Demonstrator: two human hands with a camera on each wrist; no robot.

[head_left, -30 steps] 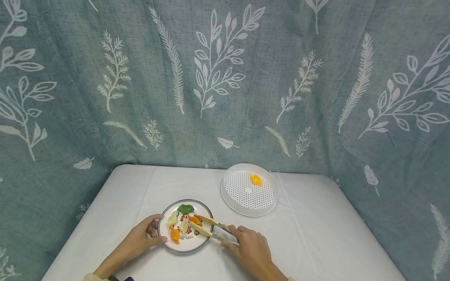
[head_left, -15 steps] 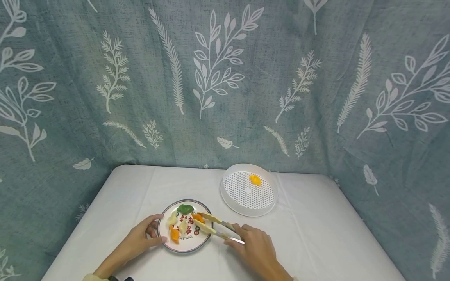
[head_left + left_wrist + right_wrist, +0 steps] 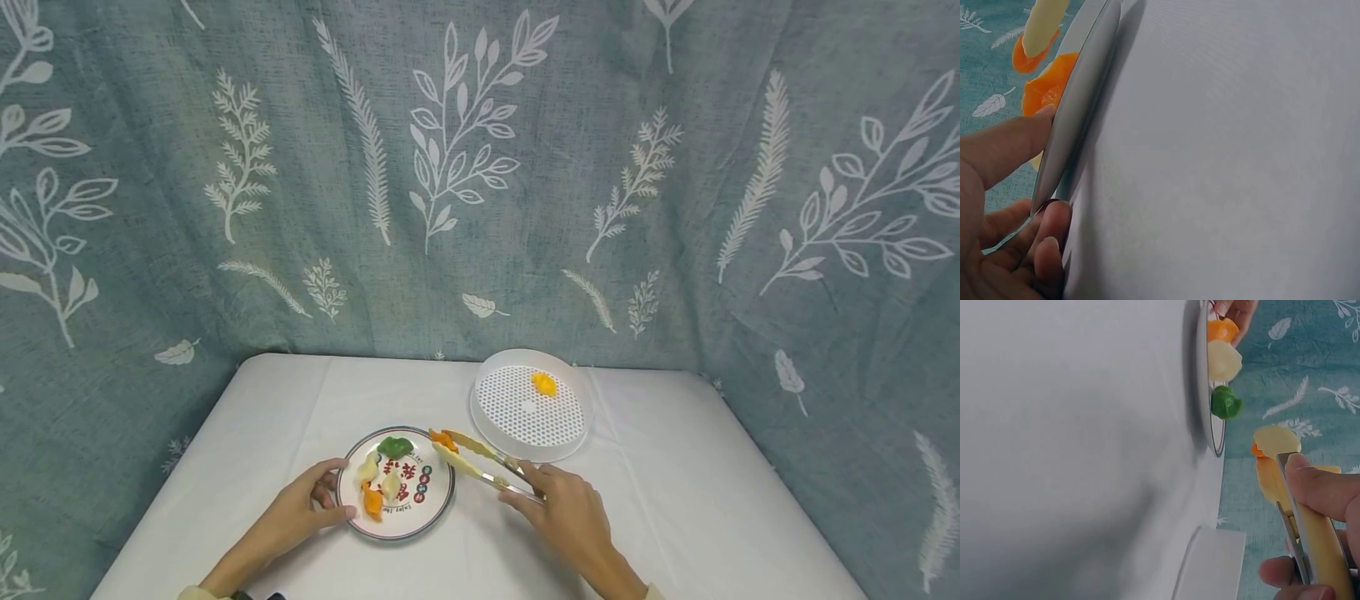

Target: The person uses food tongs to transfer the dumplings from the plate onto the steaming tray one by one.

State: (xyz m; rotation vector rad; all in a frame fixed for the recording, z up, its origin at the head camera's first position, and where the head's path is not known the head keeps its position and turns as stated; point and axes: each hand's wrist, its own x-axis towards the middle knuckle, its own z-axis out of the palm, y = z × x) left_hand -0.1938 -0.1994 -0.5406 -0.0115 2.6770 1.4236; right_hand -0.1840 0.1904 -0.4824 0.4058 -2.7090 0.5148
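Observation:
A round plate (image 3: 435, 496) with red lettering lies on the table. My left hand (image 3: 303, 508) grips its left rim, thumb on top and fingers curled against the underside. On the plate sit an orange dumpling-shaped piece (image 3: 372, 502), two cream ones, one a cream dumpling (image 3: 391, 484) near the middle, and a green dumpling (image 3: 394, 447) at the back. My right hand (image 3: 566, 512) holds metal tongs (image 3: 468, 468) with pale yellow tips. Between those tips an orange dumpling (image 3: 1257, 449) is pinched, raised over the plate's far right rim.
Behind and to the right stands a white round steamer tray (image 3: 531, 452) with a perforated bottom and raised wall. A yellow dumpling (image 3: 544, 383) lies in it. A white cloth (image 3: 675, 483) covers the table, and a green leaf-patterned curtain (image 3: 480, 183) hangs around its back and sides.
My right hand has moved right and away from me, lifting the orange dumpling in the tongs from the plate's middle to its far right rim. The left hand stays on the plate.

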